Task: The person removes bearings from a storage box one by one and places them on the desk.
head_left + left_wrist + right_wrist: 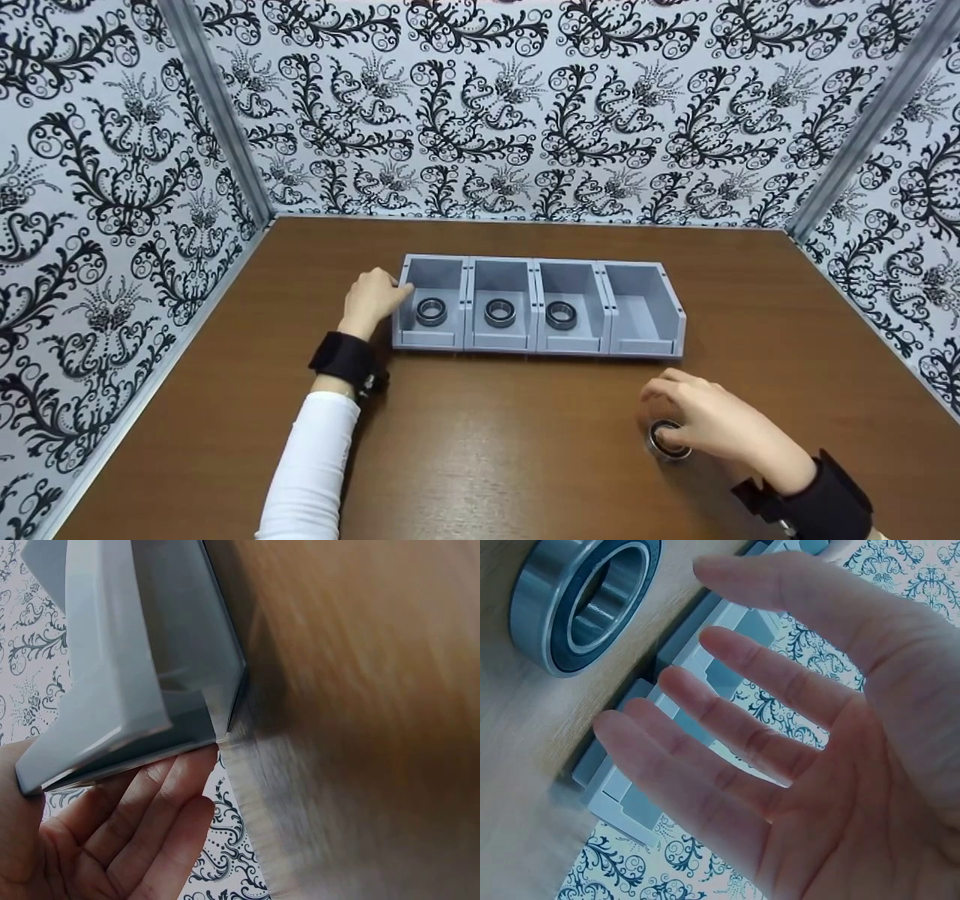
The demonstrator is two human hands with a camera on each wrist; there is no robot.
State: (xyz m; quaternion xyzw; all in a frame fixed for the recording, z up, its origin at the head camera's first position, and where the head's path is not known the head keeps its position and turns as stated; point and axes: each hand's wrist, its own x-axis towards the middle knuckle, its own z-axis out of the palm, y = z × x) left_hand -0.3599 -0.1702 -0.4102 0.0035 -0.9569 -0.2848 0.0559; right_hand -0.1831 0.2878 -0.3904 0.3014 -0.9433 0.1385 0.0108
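Observation:
A row of grey plastic bins [501, 343] joined side by side stands on the table. At its left end my left hand [371, 296] holds the side wall, thumb over the top edge and fingers along the outside, as the left wrist view of the bin [112, 652] shows. Single bearings lie in the left bin [431, 322], the second bin [499, 323] and the third bin [561, 325]. My right hand [701, 412] hovers by another metal bearing [657, 450] on the table, fingers spread and apart from the bearing [532, 615] in the right wrist view.
The rightmost bin [636, 319] shows its bare floor. Brown table [465, 435] stretches in front of the bins and to both sides. Patterned panels [510, 112] with grey metal posts [217, 105] enclose the back and sides.

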